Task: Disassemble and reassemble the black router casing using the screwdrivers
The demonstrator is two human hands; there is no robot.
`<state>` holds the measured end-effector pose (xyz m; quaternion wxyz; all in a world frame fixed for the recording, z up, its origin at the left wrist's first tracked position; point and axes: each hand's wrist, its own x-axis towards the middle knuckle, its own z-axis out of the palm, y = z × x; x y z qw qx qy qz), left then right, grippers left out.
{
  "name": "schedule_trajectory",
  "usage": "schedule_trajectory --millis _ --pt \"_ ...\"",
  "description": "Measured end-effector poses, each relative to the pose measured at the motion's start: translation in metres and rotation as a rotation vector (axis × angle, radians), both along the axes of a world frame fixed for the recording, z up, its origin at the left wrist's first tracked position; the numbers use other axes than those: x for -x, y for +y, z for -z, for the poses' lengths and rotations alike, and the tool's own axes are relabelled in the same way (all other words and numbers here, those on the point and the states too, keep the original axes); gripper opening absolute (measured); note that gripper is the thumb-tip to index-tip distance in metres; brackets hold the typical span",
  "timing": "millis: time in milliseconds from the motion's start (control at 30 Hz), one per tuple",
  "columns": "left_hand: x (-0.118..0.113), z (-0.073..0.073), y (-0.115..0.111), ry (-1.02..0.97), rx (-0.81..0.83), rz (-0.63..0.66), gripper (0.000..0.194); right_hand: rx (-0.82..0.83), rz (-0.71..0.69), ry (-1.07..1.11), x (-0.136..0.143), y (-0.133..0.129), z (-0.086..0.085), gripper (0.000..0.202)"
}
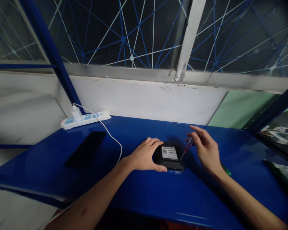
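A flat black electronic device (158, 156) lies on the blue table, with a white printed label (169, 152) on its upper face. My left hand (147, 155) grips its left side, fingers over the far edge and thumb along the near edge. In my right hand (204, 147) is a slim screwdriver (187, 147) with a clear, reddish handle, pinched between the fingers. Its shaft slants down to the left, and the tip meets the device near the label's right corner. Whether a screw sits under the tip is too small to tell.
A white power strip (87, 118) with a plugged-in charger (76, 113) stands at the back left. Its white cable (114, 138) runs across the table. Nearby lies a flat black slab (86, 149). A green-and-black object (227, 170) is partly behind my right forearm; a bag (284, 172) lies far right.
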<state>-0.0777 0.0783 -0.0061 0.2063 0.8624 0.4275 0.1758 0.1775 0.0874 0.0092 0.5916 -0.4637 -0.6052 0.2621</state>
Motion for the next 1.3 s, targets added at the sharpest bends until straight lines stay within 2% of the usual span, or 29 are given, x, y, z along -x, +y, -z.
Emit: schedule_trajectory --millis 167,267,467,800,1033,1133,1300 --pt "-0.001 -0.003 0.0 0.023 0.007 0.011 0.109 -0.02 0.037 0.024 0.001 -0.002 0.0 0.029" --pt "-0.004 -0.003 -0.003 0.035 -0.007 -0.001 0.11 -0.065 0.049 0.108 0.004 -0.003 -0.002 0.026" --pt "-0.021 0.001 -0.012 0.043 -0.082 -0.037 0.107 -0.065 -0.039 0.228 0.017 -0.006 0.001 0.024" --pt "-0.028 -0.003 -0.016 0.035 -0.084 -0.011 0.103 -0.063 -0.08 0.11 0.023 -0.01 0.016 0.027" --pt "-0.028 -0.004 -0.015 0.057 -0.069 -0.01 0.105 -0.122 -0.097 0.102 0.019 -0.009 0.009 0.018" --pt "-0.027 -0.003 -0.015 0.047 -0.072 -0.004 0.105 -0.066 -0.085 0.102 0.017 -0.011 0.007 0.023" --pt "-0.027 -0.004 -0.016 0.03 -0.079 0.0 0.104 -0.007 -0.141 0.057 0.015 -0.011 0.011 0.028"
